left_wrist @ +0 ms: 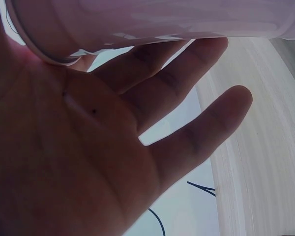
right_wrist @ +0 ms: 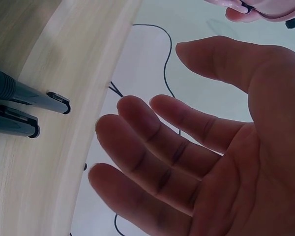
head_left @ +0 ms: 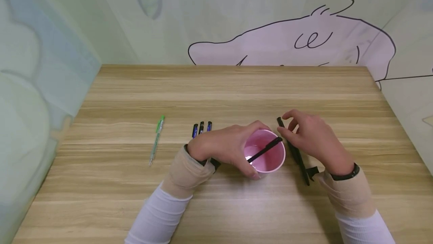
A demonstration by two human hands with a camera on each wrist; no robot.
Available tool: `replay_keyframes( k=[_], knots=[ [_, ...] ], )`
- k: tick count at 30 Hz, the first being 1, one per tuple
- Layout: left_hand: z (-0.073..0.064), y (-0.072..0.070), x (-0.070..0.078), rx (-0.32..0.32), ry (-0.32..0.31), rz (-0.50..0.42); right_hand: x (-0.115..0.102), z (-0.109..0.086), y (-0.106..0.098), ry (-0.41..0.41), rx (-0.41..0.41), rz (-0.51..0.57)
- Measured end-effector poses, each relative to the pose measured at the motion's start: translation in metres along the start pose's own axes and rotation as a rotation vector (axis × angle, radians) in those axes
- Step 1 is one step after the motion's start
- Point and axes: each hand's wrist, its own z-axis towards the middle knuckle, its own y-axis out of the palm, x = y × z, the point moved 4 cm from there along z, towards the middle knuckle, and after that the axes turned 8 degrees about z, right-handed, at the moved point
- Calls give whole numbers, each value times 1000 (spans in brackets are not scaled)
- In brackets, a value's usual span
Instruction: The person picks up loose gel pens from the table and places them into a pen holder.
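Observation:
My left hand [head_left: 233,144] holds a pink cup [head_left: 275,159] from its left side, with the thumb at the near side and the fingers around the far side. Inside the cup leans a black pen [head_left: 265,149], its end resting over the right rim. In the left wrist view the cup wall [left_wrist: 187,19] lies along the fingers. My right hand [head_left: 312,137] hovers to the cup's right with fingers loosely bent and nothing in them. Beneath it lie black pens [head_left: 304,170], two of them visible in the right wrist view as dark barrels with clips [right_wrist: 34,93].
A green pen [head_left: 157,138] lies on the wooden table [head_left: 101,184] at the left. Behind the left wrist, several blue and black pens [head_left: 202,127] show only their upper ends. A painted wall [head_left: 220,18] borders the table's far edge.

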Motion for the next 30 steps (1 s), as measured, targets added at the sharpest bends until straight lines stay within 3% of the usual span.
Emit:
replay_keyframes(
  k=[30],
  knots=[
    [0,0,-1,-5,-2,-21,10,2,0,59,-34,-1]
  ],
)
